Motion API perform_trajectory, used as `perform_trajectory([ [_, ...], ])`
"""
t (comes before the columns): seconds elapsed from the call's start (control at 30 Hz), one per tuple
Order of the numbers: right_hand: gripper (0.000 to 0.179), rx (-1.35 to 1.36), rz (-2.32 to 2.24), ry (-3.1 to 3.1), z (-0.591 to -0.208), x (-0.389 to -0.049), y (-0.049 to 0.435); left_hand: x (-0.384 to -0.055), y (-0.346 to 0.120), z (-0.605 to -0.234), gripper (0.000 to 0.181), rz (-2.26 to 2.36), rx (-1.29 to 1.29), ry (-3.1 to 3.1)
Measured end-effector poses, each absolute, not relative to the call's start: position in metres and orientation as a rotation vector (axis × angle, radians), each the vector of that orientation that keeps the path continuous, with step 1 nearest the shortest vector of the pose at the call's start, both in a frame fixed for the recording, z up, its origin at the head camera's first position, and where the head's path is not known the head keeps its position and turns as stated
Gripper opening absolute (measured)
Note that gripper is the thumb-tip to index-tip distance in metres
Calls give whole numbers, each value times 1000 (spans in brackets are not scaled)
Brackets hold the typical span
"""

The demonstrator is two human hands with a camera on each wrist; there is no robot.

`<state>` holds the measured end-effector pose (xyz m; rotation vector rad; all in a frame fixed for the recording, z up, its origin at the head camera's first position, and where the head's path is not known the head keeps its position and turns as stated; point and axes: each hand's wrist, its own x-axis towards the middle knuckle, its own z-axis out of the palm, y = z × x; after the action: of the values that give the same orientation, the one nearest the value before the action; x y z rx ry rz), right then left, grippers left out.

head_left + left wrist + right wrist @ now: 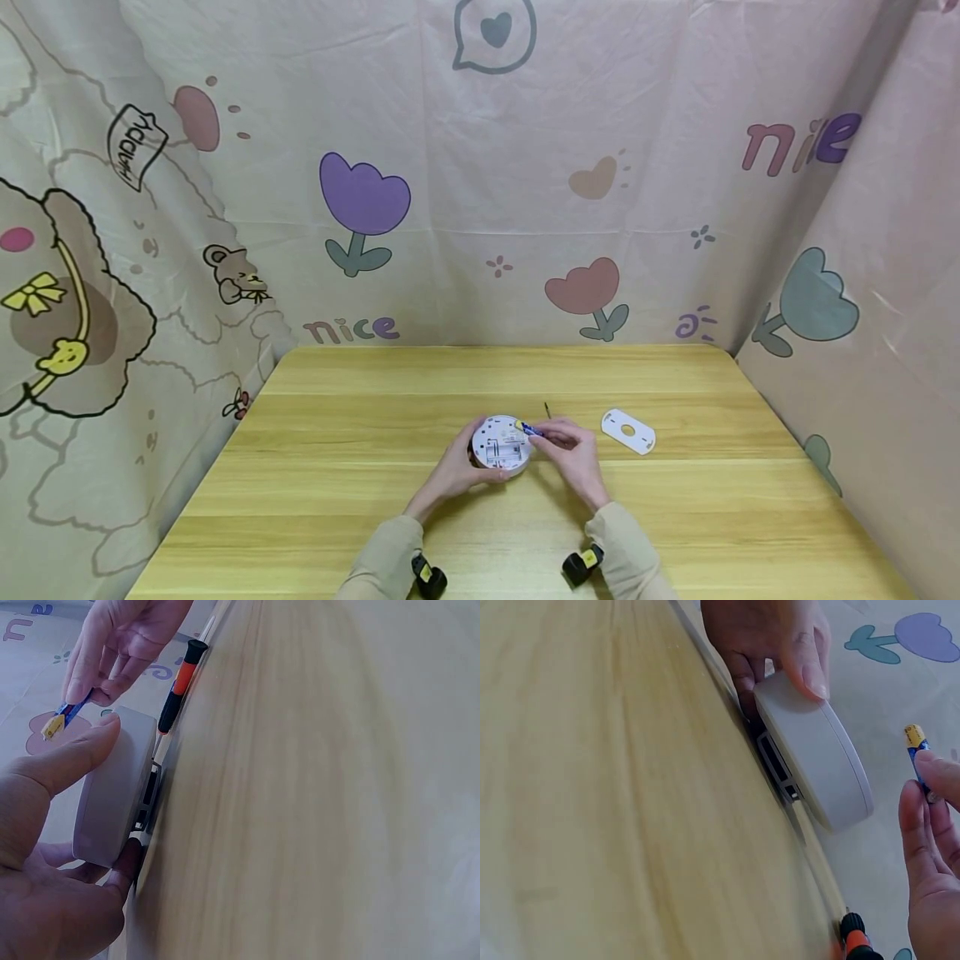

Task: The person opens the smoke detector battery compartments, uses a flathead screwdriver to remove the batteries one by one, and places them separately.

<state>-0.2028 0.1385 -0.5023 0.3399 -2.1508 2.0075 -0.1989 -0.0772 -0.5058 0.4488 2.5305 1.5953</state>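
Beige sleeves (632, 550) nearest us. We see left hand (456, 468) curled round white disc-shaped housing (498, 437) over wooden table (360, 433); right hand (575, 452) pinches blue-and-yellow battery (915, 742) near housing, fingertips drawn together.

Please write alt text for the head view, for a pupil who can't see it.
A person's left hand holds a round white device at a wooden table while the right hand pinches a blue-and-yellow battery near it. A white plate with a hole lies at right, and printed cloth hangs behind.
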Motion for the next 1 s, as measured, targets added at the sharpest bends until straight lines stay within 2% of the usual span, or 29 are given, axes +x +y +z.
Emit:
perform_trajectory([
  [0.37, 42, 118, 2195, -1913, -505, -205, 146, -199, -76, -505, 104, 1587, 419, 2537],
  [0.6, 37, 21, 2263, -1836, -509, -208, 151, -198, -76, -504, 105, 1588, 397, 2534],
  [1.0, 40, 25, 2350, -1615, -511, -210, 161, -198, -76, -505, 104, 1593, 409, 2537],
])
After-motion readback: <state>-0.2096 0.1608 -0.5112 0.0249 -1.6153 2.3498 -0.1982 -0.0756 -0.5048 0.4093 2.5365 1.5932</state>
